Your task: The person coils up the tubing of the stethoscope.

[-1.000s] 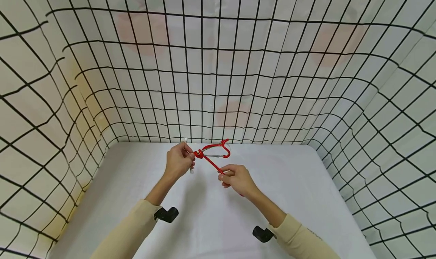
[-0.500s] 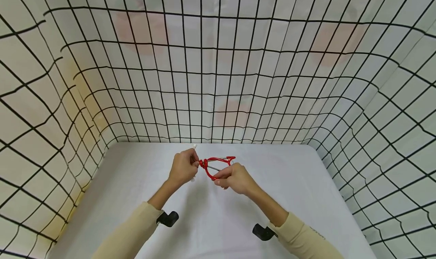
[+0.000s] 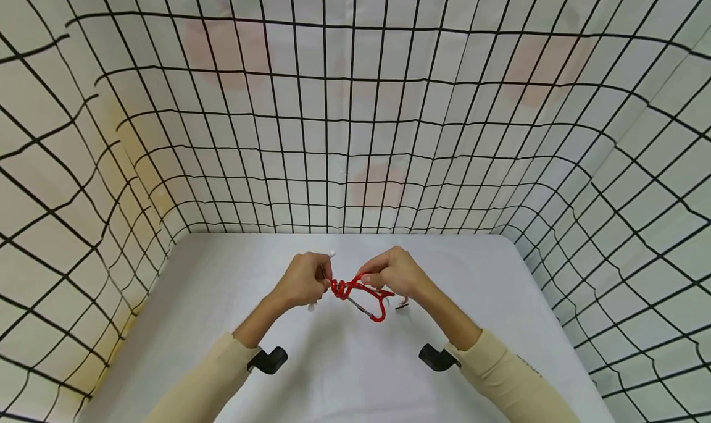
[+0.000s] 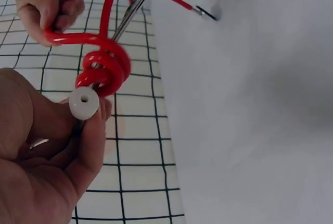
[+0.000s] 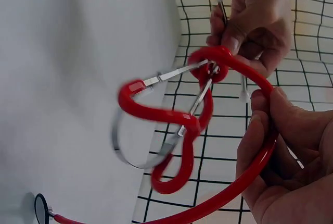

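A stethoscope (image 3: 379,315) with red tubing is held up above the table between both hands. My left hand (image 3: 302,279) grips its metal ear tubes near the white ear tips (image 4: 84,104). Several coils of red tubing (image 4: 106,65) are wound round the ear tubes just beyond those fingers. With curled fingers my right hand (image 3: 395,272) pinches the free stretch of tube (image 5: 263,159), to the right of the coils. Beyond them the metal spring (image 5: 125,151) and the red fork point away from the left hand. From the tube's end hangs the chest piece (image 5: 40,209).
A white-covered table (image 3: 472,349) lies under the hands. Black netting (image 3: 355,123) rises behind it and along both sides, in front of pale cloth. A black wrist camera sits on each sleeve.
My right hand has carried the tube from below the coils up and over them, adding to the winding. The fork has swung downward, and the left hand has shifted slightly right and nearer.
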Tool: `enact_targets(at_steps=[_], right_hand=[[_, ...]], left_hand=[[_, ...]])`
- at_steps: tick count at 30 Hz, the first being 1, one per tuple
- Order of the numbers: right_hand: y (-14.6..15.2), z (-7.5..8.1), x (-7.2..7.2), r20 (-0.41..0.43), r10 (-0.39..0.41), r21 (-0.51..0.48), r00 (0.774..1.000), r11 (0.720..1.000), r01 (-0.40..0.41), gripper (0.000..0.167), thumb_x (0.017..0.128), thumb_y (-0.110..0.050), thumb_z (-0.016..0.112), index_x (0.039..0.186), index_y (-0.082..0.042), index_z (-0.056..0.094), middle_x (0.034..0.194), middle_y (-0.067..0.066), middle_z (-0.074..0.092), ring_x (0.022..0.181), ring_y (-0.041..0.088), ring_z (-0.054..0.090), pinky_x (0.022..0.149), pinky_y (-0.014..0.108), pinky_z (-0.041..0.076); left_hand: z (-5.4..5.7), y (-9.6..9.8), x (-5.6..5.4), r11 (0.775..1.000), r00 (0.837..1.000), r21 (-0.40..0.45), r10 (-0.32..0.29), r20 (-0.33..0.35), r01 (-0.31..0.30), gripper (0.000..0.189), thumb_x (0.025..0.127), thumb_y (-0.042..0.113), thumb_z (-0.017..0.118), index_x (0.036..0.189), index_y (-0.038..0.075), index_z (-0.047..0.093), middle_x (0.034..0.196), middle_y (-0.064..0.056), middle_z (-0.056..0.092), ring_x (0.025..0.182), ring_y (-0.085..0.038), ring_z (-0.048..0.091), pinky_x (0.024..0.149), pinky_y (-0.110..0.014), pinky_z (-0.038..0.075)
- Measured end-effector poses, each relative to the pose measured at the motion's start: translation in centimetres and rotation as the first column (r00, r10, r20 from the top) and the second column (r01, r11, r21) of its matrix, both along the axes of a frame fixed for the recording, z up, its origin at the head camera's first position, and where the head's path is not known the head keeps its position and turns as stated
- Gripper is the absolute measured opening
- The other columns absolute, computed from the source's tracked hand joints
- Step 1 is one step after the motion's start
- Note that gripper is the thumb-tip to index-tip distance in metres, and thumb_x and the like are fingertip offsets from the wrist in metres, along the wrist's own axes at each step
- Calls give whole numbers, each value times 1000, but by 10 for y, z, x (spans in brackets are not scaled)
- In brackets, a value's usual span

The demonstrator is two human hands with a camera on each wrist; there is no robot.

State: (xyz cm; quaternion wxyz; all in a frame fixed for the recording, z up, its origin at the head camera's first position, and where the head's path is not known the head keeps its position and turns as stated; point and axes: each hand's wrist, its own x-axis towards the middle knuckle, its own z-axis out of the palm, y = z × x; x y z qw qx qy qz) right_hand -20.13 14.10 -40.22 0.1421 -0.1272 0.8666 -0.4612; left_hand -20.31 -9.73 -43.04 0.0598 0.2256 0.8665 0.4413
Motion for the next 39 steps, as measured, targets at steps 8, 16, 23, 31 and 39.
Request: enact_targets(at_steps=[8,16,23,31,39], right_hand=[[6,1,-6,45,104,-99,994,990,-100,15,92,-12,71,100,-3,80,86,7,76,75,27,71,73,35,60],[12,-10,-14,251,149,-229,956,969,-91,19,93,-12,70,103,2,77,82,3,72,69,19,67,71,31,59],[18,-20,-17,323,101,-258,941,966,-15,25,96,-15,66,112,3,75,88,4,76,73,18,68,70,28,56],[10,-27,-10,383,102,-370,918,927,52,31,95,-12,64,119,6,70,94,8,75,74,17,69,76,28,59],[2,-43,-6,425,114,-561,898,812,162,34,101,-20,58,127,0,67,96,4,75,72,14,68,74,23,58]], left_hand=[[16,3,6,981,961,58,-194,196,186,18,88,-12,65,79,2,62,68,-16,66,47,-15,58,45,-32,54],[27,1,8,957,922,161,-277,273,240,13,90,-10,65,82,0,63,70,-14,67,51,-17,60,48,-31,55],[30,-3,5,954,929,267,-217,298,137,9,91,-8,66,87,-2,62,73,-14,68,54,-20,62,55,-32,58],[28,-1,4,935,936,349,-176,305,63,7,91,-11,64,90,-5,60,76,-16,70,56,-20,62,55,-31,58],[19,2,1,904,943,405,-7,333,-136,7,92,-9,64,92,-4,60,74,-12,68,58,-19,64,58,-32,59]])
